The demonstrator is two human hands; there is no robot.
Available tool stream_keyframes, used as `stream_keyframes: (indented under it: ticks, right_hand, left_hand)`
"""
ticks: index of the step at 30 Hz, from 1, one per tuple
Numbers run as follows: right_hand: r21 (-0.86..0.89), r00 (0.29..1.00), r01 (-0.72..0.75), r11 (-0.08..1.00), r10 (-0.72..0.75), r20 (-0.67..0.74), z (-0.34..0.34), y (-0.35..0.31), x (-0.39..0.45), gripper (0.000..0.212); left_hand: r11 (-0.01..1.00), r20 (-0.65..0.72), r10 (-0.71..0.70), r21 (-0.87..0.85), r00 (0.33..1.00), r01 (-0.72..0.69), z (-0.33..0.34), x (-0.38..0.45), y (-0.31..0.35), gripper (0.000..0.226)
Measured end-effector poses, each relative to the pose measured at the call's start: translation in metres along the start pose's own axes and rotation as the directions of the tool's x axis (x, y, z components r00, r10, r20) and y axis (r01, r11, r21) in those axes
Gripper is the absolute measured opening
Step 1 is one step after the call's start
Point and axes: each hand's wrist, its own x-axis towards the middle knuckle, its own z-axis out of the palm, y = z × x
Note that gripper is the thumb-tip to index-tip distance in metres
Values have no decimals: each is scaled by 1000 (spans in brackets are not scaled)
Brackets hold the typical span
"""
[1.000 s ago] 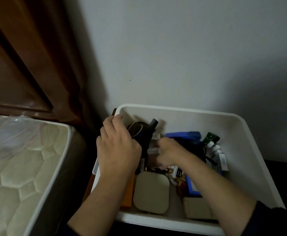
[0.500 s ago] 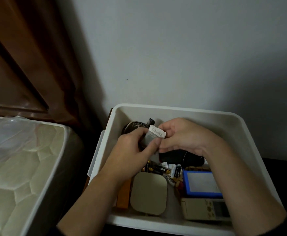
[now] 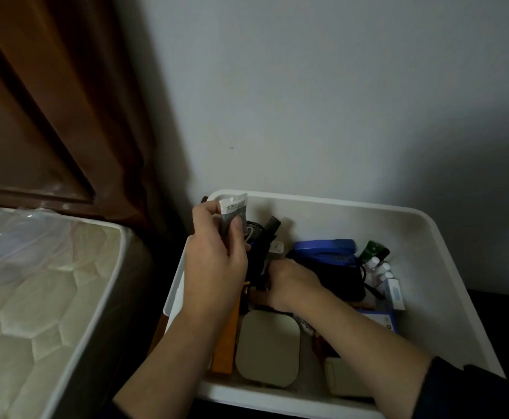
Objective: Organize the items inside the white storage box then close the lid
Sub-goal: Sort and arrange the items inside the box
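Two hands in the box, one small packet out of the pile

Sorting is clearly mid-way, lid nowhere in sight. The white storage box (image 3: 446, 237) sits on the floor against the wall, right beside the mattress (image 3: 35, 282), and it's packed with odds and ends.

Left hand (image 3: 217, 264) is raised over the box's far left corner, holding a small sachet (image 3: 232, 214). Thumb and curled fingers pinch its lower part, and the printed top edge sticks up free. Looks like thin foil or plastic, so I'd guess it weighs next to nothing, crumples easily and could be a bit slick. Pinching it across the flat body like that seems right; a seam edge would work too.

Right hand (image 3: 289, 282) is down among the clutter in the middle of the box, just in front of the blue stapler (image 3: 325, 251). Its fingers are buried among dark stuff, so I can't tell whether they're gripping anything or just pushing.

Other bits: a beige rounded case (image 3: 268, 347) near the front, stiff-looking and easy to grab by its edges, an orange box (image 3: 226, 343) standing along the left wall, and some little bottles (image 3: 378, 269) at the right that'd probably tip if bumped.
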Motion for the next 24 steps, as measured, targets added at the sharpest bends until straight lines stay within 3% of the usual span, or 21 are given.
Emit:
stream_keyframes:
  ticks: [4,13,19,24]
  right_hand:
    - [33,995,-21,999,24,-98,8,-1,0,56]
    - [64,992,-84,994,90,-88,8,1,5,22]
    - [82,995,-73,994,77,-56,1,7,9,19]
    - [28,976,-91,995,94,-198,-15,23,12,16]
  left_hand:
    - [1000,-18,12,5,1000,-12,1,1,-2,23]
    - [1000,-10,-2,15,1000,2,1,0,-1,26]
    - [1000,1,-14,-5,1000,14,1,0,0,24]
    - [998,8,-39,-50,999,39,0,-1,2,24]
